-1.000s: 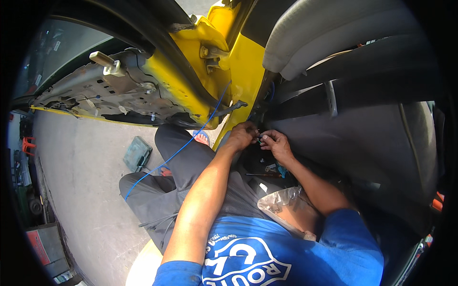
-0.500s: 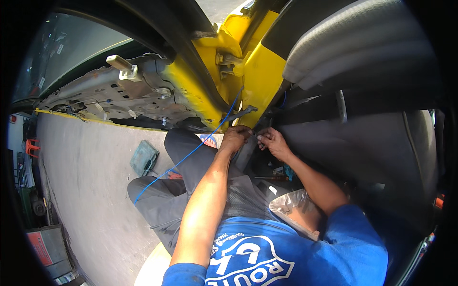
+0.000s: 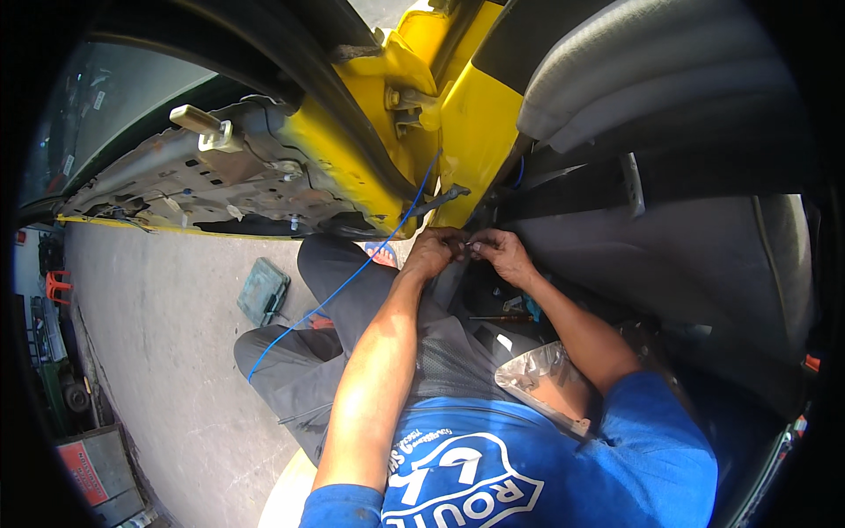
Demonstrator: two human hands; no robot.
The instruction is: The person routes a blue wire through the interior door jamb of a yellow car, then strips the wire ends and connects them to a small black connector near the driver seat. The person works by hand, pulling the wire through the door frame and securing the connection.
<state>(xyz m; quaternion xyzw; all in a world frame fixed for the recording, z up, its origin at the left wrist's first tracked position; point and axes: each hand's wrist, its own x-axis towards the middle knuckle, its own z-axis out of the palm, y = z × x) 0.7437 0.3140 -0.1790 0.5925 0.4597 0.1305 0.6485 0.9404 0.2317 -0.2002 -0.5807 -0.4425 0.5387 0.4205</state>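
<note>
We saw a brightly lit grey floor (image 3: 176,334), an orange stool or chair (image 3: 58,287) at its left edge, a grey box (image 3: 112,456) near its lower-left corner, and a pale wall (image 3: 30,262) beyond.

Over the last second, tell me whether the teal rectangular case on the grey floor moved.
No, the teal rectangular case shows no clear shift against the orange-red plastic seat at far left.

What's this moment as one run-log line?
left hand: fingers curled | right hand: fingers pinched | anything held: unclear | blue wire: across legs
</note>
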